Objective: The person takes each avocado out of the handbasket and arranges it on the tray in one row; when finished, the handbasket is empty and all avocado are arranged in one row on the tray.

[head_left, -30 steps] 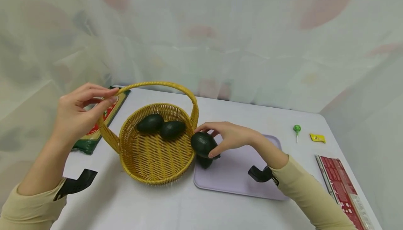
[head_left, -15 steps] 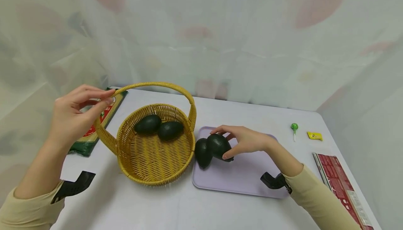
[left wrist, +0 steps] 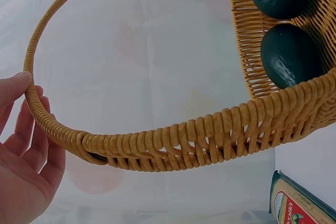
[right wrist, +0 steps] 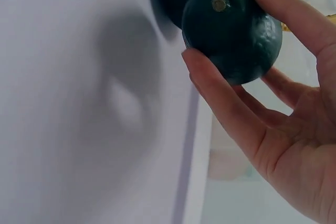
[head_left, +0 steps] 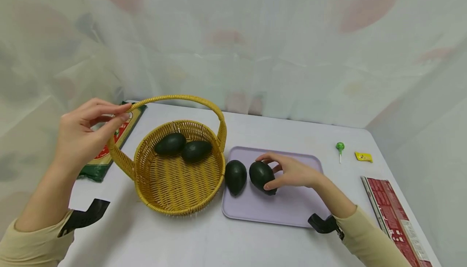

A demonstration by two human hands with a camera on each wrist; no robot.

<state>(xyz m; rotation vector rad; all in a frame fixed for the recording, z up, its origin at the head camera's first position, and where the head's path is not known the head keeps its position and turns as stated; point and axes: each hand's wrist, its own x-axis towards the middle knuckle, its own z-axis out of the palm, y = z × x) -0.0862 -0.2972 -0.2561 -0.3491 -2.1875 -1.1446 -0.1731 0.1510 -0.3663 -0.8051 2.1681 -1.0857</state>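
Observation:
My left hand (head_left: 85, 131) pinches the arched handle (head_left: 175, 97) of a yellow wicker basket (head_left: 178, 210) between thumb and fingers, at the handle's left side. Two dark green avocados, one on the left (head_left: 170, 143) and one on the right (head_left: 197, 151), lie against the basket's back wall. With thumb and fingers my right hand (head_left: 292, 172) holds another avocado (head_left: 260, 174) over the lilac tray (head_left: 270, 216). In the right wrist view this avocado (right wrist: 231, 35) shows its stem end, and a shadow falls on the tray. A separate avocado (head_left: 235, 176) lies at the tray's left side, near the basket.
Behind my left hand lies a green and tan food packet (head_left: 98, 169). On the right are a green lollipop (head_left: 340, 147), a small yellow wrapped sweet (head_left: 363, 156) and a red packet (head_left: 392, 214). A patterned curtain (head_left: 233, 56) hangs at the table's back edge.
My right hand has carried its avocado rightward from the basket's rim to over the tray, uncovering the avocado at the tray's left. My left hand keeps its grip on the handle.

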